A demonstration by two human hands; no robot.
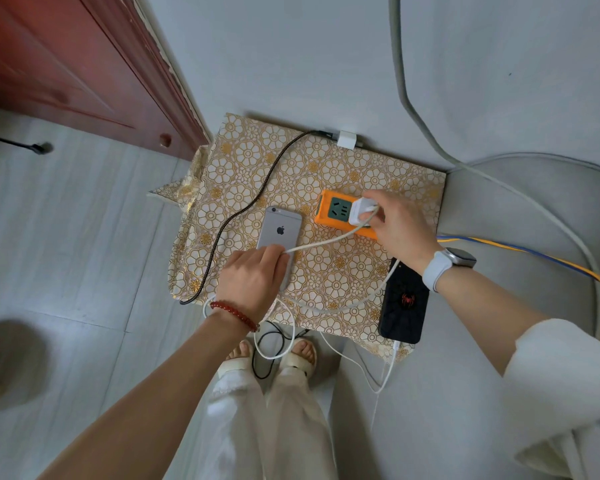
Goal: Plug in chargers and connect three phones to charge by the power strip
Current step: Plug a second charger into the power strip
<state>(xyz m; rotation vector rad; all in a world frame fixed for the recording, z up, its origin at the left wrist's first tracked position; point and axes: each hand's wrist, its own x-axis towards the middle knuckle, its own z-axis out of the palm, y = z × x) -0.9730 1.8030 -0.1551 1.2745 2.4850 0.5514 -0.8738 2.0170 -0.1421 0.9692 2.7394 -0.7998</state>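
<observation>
Left hand: our left hand lies nearest us, fingers curled onto the near end of the silver phone and pinching the white cable where it meets that end.
Right hand: our right hand grips the white charger, thumb and fingers curled round it, and holds it on the power strip (we cannot tell whether its pins are fully seated).
Power strip: orange with a grey-green socket face, it sits toward the far right of the table; one socket shows bare just left of the charger.
Silver phone: it lies face down near the middle of the table, just left of the power strip and apart from it.
White cable: it runs from the charger down and left across the cloth to our left fingers.
Black phone: face down with a red spider mark, it lies at the near right edge of the table, partly over the edge, under our right wrist; a second white cable is plugged into its near end and hangs toward the floor.
Black braided cable: it starts at a small white clip on the far edge and curves down the left side to the near left edge, its free end lying loose there.
Table: it is covered with a gold flower-patterned cloth and stands against a pale wall, with a red door to the far left.
Wrists: red beads on the left, a white watch on the right.
</observation>
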